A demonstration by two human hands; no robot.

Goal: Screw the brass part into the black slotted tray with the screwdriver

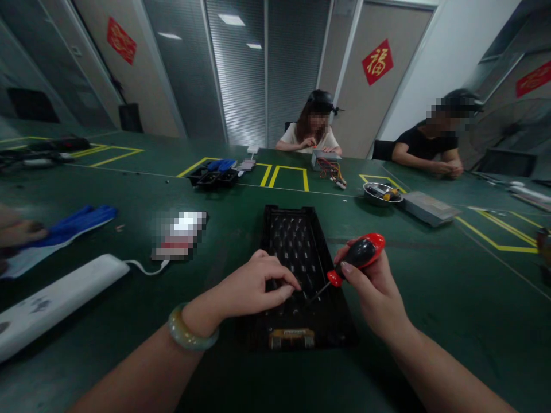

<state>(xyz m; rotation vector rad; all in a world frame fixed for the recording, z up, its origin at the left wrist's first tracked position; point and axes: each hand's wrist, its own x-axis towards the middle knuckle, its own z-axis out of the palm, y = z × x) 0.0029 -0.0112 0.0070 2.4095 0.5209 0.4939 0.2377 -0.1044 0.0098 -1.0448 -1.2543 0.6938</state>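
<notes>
Bare forearms (pixel 146 367) lead to a black tray (pixel 322 241) on the desk (pixel 451 298), right hand (pixel 374 287) wrapped round a screwdriver (pixel 361 253) slanting into it, left hand (pixel 262 284) curled near its tip, any pinch unclear; a more upright hold should probably steady it.

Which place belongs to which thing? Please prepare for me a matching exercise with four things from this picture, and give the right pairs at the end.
Things:
1. screwdriver
2. bracelet
3. bowl
4. long black tray

Places:
A. around the left wrist
B. below the left hand
C. in the right hand
D. beside a grey box

Right pairs: 1-C, 2-A, 3-D, 4-B
</notes>
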